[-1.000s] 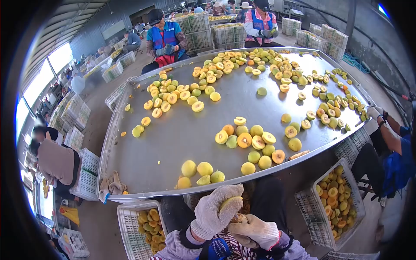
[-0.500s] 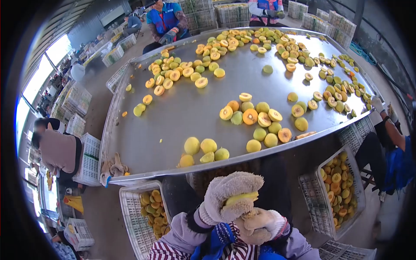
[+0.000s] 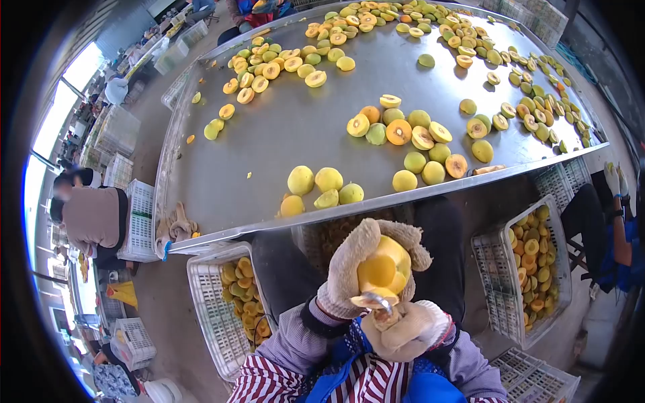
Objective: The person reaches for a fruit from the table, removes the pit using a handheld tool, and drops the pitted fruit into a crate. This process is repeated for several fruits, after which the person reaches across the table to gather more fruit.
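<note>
In my gloved left hand (image 3: 349, 269) is a yellow peach (image 3: 383, 263), with fingers wrapped round its side and over its far edge. Just below it, my gloved right hand (image 3: 406, 332) is closed around a small pitting knife with a curved metal blade (image 3: 385, 302); the handle is mostly hidden in the fist. The blade touches the near side of the peach, where a piece of flesh sticks out. Both hands are over my lap, in front of the metal table (image 3: 248, 201). Several peaches (image 3: 328, 179) lie at the table's near edge.
Halved peaches (image 3: 399, 132) are scattered over the table, which has a raised rim. Crates of peach pieces stand on my left (image 3: 208, 295) and right (image 3: 497, 289). Gloves (image 3: 178, 225) lie on the near left corner. Co-workers sit left (image 3: 97, 215), right (image 3: 621, 235) and at the far side.
My left hand has turned and risen slightly, so the peach now faces me. The curved blade has come into sight against it. The view has tilted down.
</note>
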Motion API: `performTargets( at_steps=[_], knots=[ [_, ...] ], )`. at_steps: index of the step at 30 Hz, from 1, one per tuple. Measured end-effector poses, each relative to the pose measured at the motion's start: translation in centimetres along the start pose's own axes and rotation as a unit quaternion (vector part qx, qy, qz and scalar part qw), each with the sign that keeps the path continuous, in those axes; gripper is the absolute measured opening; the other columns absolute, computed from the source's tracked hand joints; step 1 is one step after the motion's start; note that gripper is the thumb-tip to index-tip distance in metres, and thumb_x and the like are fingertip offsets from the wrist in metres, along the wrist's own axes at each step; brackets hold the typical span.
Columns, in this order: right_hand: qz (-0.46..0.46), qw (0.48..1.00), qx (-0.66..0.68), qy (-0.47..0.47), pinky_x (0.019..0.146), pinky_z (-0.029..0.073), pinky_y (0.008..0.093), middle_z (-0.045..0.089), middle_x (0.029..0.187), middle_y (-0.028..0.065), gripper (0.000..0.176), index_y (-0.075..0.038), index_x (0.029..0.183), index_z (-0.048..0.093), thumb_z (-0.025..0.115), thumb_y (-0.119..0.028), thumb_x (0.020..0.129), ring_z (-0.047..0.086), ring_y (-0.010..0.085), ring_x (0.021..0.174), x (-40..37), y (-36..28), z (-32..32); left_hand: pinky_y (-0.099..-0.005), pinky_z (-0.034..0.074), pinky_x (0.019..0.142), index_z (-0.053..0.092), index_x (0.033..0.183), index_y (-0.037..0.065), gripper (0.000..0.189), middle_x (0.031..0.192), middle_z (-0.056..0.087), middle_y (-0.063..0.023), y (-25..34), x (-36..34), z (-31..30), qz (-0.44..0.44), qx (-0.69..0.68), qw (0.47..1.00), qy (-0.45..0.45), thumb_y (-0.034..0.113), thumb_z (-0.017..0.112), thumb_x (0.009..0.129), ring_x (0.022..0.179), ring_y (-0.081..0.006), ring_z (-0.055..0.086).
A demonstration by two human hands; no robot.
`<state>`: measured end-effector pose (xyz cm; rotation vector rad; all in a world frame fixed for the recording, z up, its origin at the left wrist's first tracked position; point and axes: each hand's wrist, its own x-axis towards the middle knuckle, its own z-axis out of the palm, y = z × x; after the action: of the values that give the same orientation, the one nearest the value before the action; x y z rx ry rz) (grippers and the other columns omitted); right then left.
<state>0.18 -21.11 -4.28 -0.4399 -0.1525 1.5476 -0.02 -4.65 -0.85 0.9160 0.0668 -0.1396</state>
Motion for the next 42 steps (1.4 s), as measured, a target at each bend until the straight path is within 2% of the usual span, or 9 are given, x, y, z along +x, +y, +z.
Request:
performTargets(
  at_steps=[10, 12, 13, 17, 23, 26, 29, 31, 42],
  knots=[
    [0.040, 0.915, -0.252, 0.313, 0.039, 0.034, 0.0241, 0.052, 0.057, 0.0005, 0.020, -0.004, 0.083, 0.059, 0.070, -0.020, 0.090, 0.047, 0.0089, 0.042, -0.2, -3.0, -0.7, -0.0360, 0.055, 0.081, 0.065, 0.118, 0.005, 0.037, 0.111, 0.069, -0.0127, 5.3, -5.4, -15.1, 0.103, 0.438, 0.812, 0.372, 0.036, 0.060, 0.097, 0.092, -0.0256, 0.068],
    [0.049, 0.833, -0.405, 0.373, 0.063, 0.047, 0.0274, 0.062, 0.072, -0.0003, 0.029, -0.001, 0.094, 0.065, 0.069, -0.030, 0.092, 0.053, 0.0084, 0.065, 1.0, -2.3, -2.0, -0.0424, 0.050, 0.096, 0.067, 0.117, 0.010, 0.038, 0.128, 0.063, -0.0114, 6.1, -6.3, -17.0, 0.049, 0.932, 0.223, 0.281, 0.032, 0.069, 0.087, 0.116, -0.0305, 0.060],
    [0.014, 0.797, -0.476, 0.373, 0.070, 0.051, 0.0307, 0.066, 0.076, 0.0057, 0.030, -0.002, 0.099, 0.066, 0.070, -0.031, 0.091, 0.061, 0.0135, 0.070, 1.8, -2.0, -2.1, -0.0424, 0.050, 0.096, 0.067, 0.117, 0.010, 0.038, 0.128, 0.063, -0.0114, 6.2, -4.9, -17.1, 0.050, 0.932, 0.219, 0.284, 0.032, 0.069, 0.087, 0.116, -0.0305, 0.060],
    [0.009, 0.780, -0.519, 0.348, 0.070, 0.050, 0.0302, 0.064, 0.077, 0.0048, 0.031, -0.003, 0.098, 0.065, 0.071, -0.032, 0.089, 0.059, 0.0126, 0.072, 3.7, -2.1, -1.7, -0.0443, 0.044, 0.106, 0.064, 0.126, 0.019, 0.050, 0.142, 0.053, -0.0091, 4.9, 4.0, -16.7, 0.063, 0.779, 0.579, 0.230, 0.032, 0.074, 0.079, 0.133, -0.0341, 0.049],
    [0.032, 0.783, -0.471, 0.406, 0.066, 0.047, 0.0274, 0.058, 0.072, -0.0013, 0.027, -0.002, 0.092, 0.063, 0.071, -0.027, 0.087, 0.051, 0.0066, 0.069, 2.9, -3.4, -1.2, -0.0402, 0.050, 0.100, 0.059, 0.131, 0.015, 0.054, 0.138, 0.056, -0.0106, 4.1, 11.7, -18.9, -0.125, 0.812, 0.543, 0.173, 0.028, 0.075, 0.081, 0.122, -0.0293, 0.056],
    [-0.030, 0.774, -0.495, 0.394, 0.067, 0.053, 0.0358, 0.067, 0.075, 0.0125, 0.036, -0.003, 0.099, 0.067, 0.069, -0.038, 0.090, 0.068, 0.0244, 0.069, 2.9, -2.6, -2.8, -0.0396, 0.058, 0.087, 0.040, 0.146, 0.004, 0.064, 0.126, 0.060, -0.0137, 4.1, 9.5, -20.6, -0.009, 0.120, 0.987, 0.102, 0.030, 0.066, 0.093, 0.107, -0.0269, 0.067],
    [-0.075, 0.640, -0.639, 0.420, 0.061, 0.054, 0.0402, 0.065, 0.068, 0.0147, 0.035, -0.004, 0.093, 0.066, 0.069, -0.039, 0.090, 0.068, 0.0329, 0.063, 4.2, -2.7, -2.8, -0.0419, 0.058, 0.092, 0.041, 0.146, 0.004, 0.065, 0.134, 0.058, -0.0172, 3.1, 4.9, -12.8, 0.051, -0.008, 0.998, -0.024, 0.038, 0.066, 0.097, 0.112, -0.0295, 0.065],
    [-0.107, 0.544, -0.743, 0.375, 0.056, 0.054, 0.0439, 0.064, 0.064, 0.0163, 0.036, -0.005, 0.089, 0.065, 0.069, -0.040, 0.089, 0.066, 0.0389, 0.060, 4.8, -2.9, -2.4, -0.0351, 0.055, 0.095, 0.050, 0.137, 0.003, 0.052, 0.130, 0.060, -0.0144, 2.6, 2.6, -8.5, 0.037, 0.297, 0.954, 0.002, 0.034, 0.065, 0.099, 0.108, -0.0228, 0.065],
    [-0.263, 0.601, -0.644, 0.394, 0.052, 0.052, 0.0362, 0.064, 0.071, 0.0091, 0.018, -0.006, 0.093, 0.068, 0.077, -0.021, 0.085, 0.066, 0.0307, 0.059, 3.0, -2.9, 0.8, -0.0379, 0.048, 0.104, 0.050, 0.139, 0.000, 0.061, 0.132, 0.061, -0.0186, 0.3, 0.5, -5.1, 0.085, 0.061, 0.992, 0.066, 0.049, 0.051, 0.103, 0.115, -0.0243, 0.064]
  ],
)
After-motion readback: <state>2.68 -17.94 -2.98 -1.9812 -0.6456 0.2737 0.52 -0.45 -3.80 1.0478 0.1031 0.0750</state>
